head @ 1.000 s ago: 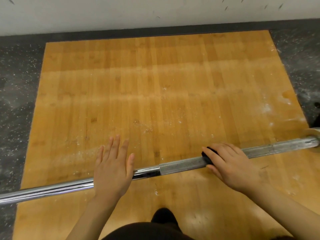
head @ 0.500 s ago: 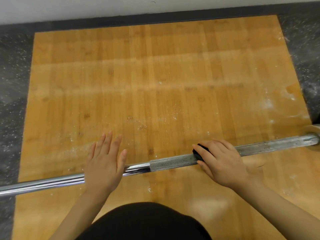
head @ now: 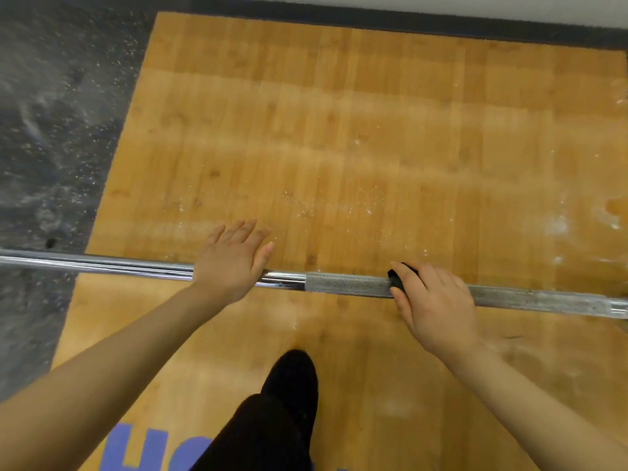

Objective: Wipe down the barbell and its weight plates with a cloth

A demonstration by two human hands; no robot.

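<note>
Head view: left hand (head: 231, 263) still flat on barbell (head: 346, 284), right hand (head: 435, 300) still gripping black cloth (head: 397, 278).

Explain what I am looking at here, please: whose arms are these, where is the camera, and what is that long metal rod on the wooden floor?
No machine here: these are a person's two bare arms, filmed by a camera worn on their head, looking down. The long silver steel barbell lies across a honey-coloured wooden lifting platform, which is dusted with white powder and bordered by speckled dark rubber flooring. The left hand rests flat on the shiny smooth part of the bar, fingers straight. The right hand grips a small black cloth wrapped on the rough grey section. No weight plates are in view. The dark shape at the bottom is the person's black-clad leg.
</note>
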